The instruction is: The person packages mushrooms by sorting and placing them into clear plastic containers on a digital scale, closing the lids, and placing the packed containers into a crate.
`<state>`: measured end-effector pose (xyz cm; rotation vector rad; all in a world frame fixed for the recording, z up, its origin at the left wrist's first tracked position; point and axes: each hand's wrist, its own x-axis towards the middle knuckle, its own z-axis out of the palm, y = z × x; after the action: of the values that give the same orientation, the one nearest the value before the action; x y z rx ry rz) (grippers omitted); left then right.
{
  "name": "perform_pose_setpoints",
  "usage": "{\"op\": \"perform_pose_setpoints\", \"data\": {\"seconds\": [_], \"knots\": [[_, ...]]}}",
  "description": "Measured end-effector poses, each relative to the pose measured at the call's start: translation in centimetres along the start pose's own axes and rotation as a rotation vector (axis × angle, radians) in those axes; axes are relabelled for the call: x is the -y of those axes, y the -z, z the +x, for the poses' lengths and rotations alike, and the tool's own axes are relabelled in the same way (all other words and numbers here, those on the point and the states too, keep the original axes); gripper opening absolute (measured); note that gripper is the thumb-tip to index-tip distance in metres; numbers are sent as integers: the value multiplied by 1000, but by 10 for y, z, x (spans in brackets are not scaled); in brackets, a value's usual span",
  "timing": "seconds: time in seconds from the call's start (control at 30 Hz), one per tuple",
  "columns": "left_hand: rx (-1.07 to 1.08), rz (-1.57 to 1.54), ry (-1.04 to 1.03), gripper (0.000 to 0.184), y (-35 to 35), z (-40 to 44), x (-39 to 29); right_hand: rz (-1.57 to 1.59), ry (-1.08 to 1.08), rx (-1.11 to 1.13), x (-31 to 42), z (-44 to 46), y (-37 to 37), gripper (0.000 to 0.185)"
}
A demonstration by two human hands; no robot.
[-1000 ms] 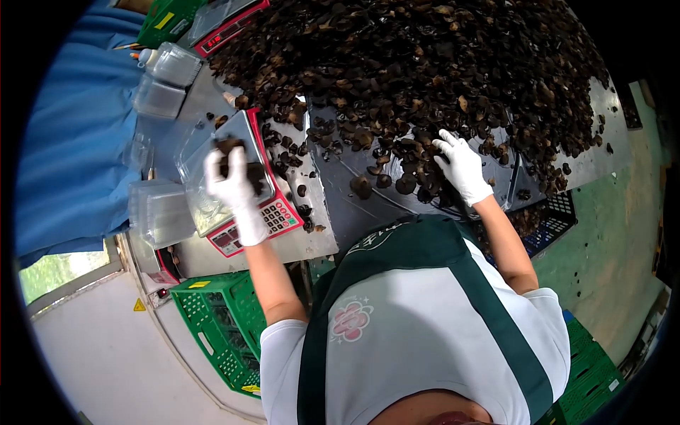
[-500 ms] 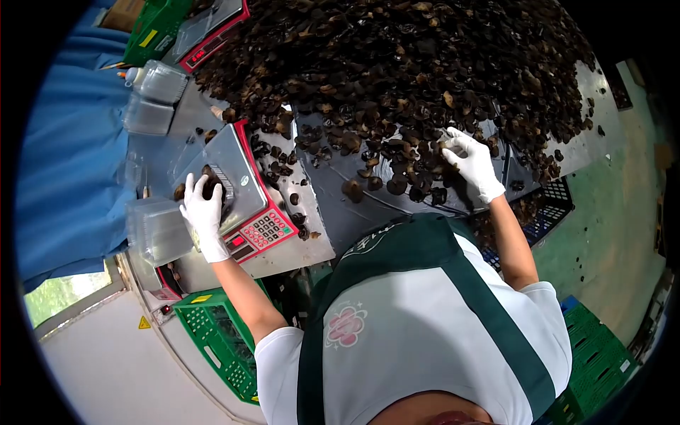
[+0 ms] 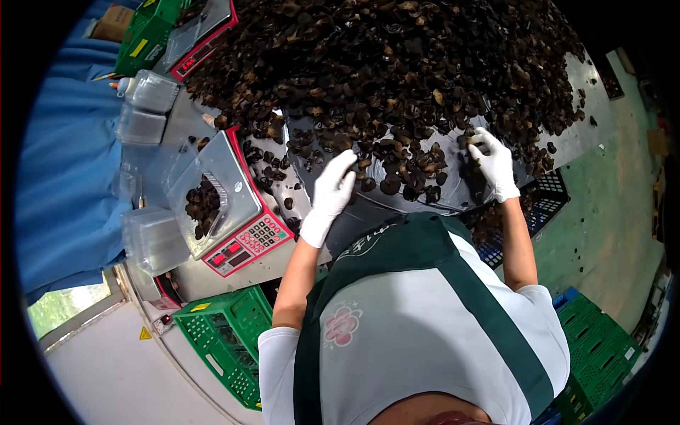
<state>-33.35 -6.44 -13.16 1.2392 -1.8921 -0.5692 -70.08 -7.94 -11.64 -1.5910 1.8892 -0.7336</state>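
Note:
A large heap of dark wood ear mushrooms (image 3: 397, 64) covers the far part of the work table. My left hand (image 3: 330, 195), in a white glove, is over the dark sheet at the heap's near edge, thumb apart from the fingers and nothing visible in it. Farther right, my gloved right hand (image 3: 496, 166) has its thumb and fingers curled round a brownish wood ear mushroom (image 3: 465, 141), partly hidden by the fingertips. On the red-edged scale (image 3: 244, 191) to the left lies a clear plastic tray (image 3: 222, 190) with mushrooms in it.
Stacked clear trays (image 3: 152, 241) stand left of the scale, more clear trays (image 3: 142, 124) behind them. A second scale (image 3: 205, 42) sits at the far left, near a green crate (image 3: 145, 35). Another green crate (image 3: 227, 340) is below the table; a dark crate (image 3: 549, 202) is at the right.
My left hand has left the tray on the scale and moved right to the heap's near edge, opening. The right hand has shifted slightly right, still holding a mushroom.

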Motion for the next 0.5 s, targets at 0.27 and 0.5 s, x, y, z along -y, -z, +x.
{"op": "perform_pose_setpoints", "data": {"seconds": [0.27,0.5], "knots": [[172,616,167,92,-24,3,-14,-243,93,232,27,-35,-21,71],[392,298,-170,89,-54,-8,-36,-96,323,236,43,-56,-89,61]]}}
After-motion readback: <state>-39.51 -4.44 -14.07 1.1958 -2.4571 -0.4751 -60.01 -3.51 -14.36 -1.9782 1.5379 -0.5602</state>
